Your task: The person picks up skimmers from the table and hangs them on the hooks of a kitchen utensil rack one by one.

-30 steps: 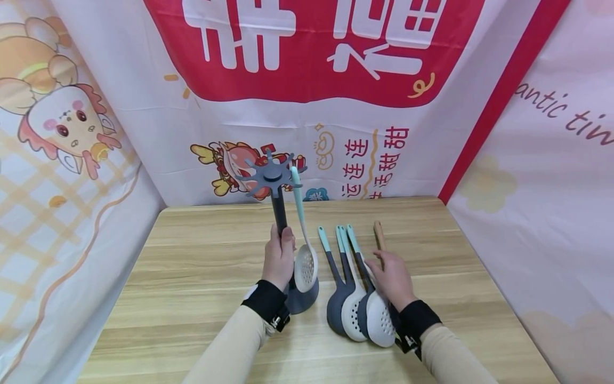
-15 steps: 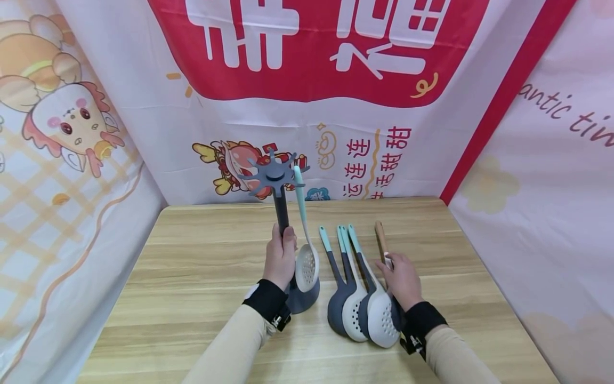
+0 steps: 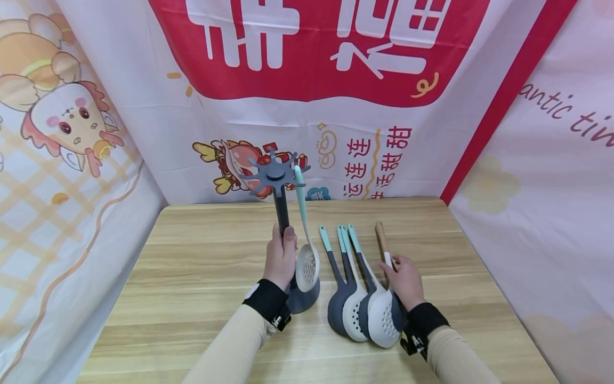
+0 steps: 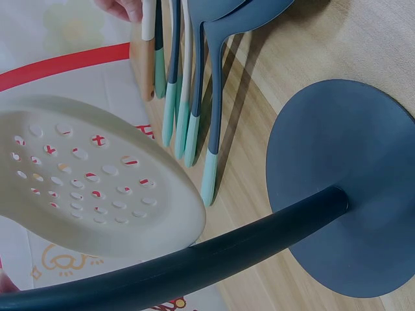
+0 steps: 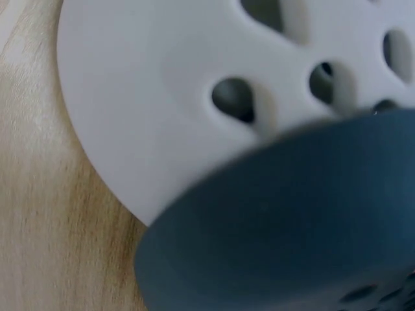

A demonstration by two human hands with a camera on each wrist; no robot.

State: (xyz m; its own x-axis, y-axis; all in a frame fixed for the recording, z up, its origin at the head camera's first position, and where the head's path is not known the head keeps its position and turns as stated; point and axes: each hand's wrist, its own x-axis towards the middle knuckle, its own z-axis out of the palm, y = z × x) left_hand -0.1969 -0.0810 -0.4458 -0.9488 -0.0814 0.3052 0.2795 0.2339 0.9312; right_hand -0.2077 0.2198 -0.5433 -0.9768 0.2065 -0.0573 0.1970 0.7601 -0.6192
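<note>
My left hand (image 3: 280, 256) grips the dark pole of a utensil stand (image 3: 275, 173) with a hooked top and a round base. From one hook hangs a white skimmer (image 3: 307, 269) with a mint handle. My right hand (image 3: 405, 280) pinches the white neck of a wooden-handled utensil (image 3: 380, 234); its head is mostly hidden. Left of that hand several mint-handled utensils lie overlapping, among them a dark ladle (image 3: 338, 312), a white skimmer with round holes (image 3: 354, 314) and a larger white skimmer (image 3: 384, 322). In the right wrist view a dark utensil head (image 5: 272, 227) overlaps white perforated plastic.
The wooden table (image 3: 206, 277) carries all the utensils, with bare wood to the left of the stand. A printed cloth (image 3: 307, 64) hangs behind the table's back edge, with more cloth on both sides.
My right hand has shifted a little to the right, and the white neck of the wooden-handled utensil has come into view. The left hand keeps its grip on the stand.
</note>
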